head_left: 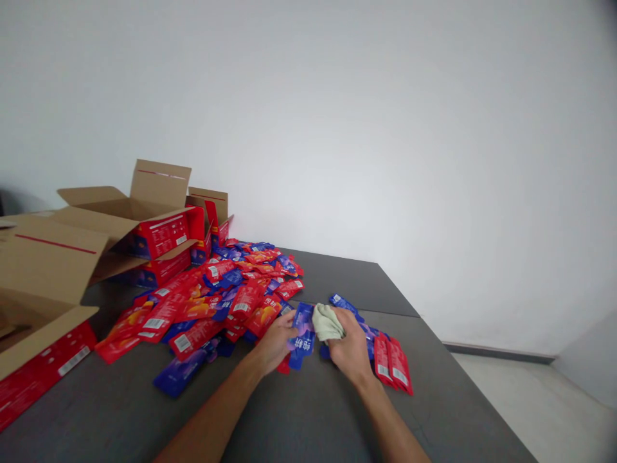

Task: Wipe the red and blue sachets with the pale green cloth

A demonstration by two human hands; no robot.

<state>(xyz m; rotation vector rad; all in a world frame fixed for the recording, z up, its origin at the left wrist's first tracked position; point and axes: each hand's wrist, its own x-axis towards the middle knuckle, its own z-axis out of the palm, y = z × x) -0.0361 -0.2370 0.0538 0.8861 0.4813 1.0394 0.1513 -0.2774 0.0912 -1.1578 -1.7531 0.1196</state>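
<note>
Between the thumb and fingers of my left hand (278, 342) is a blue packet (303, 334) with white lettering, held above the dark table. My right hand (350, 344) is closed around a crumpled pale green cloth (327, 323), close to the packet's right edge. Whether the cloth touches the packet, I cannot tell. Below and to the left of the left hand spreads a large pile of red and blue packets (248, 299). Beyond and beside my right hand lie more blue packets, with several red packets (393, 363) in a row; the hand partly hides them.
Open red-and-brown cardboard boxes (161, 236) are stacked at the back left. Another open box (45, 360) stands at the near left, its flaps raised. The grey table (347, 276) meets a white wall behind, and its right edge drops to a pale floor (520, 392).
</note>
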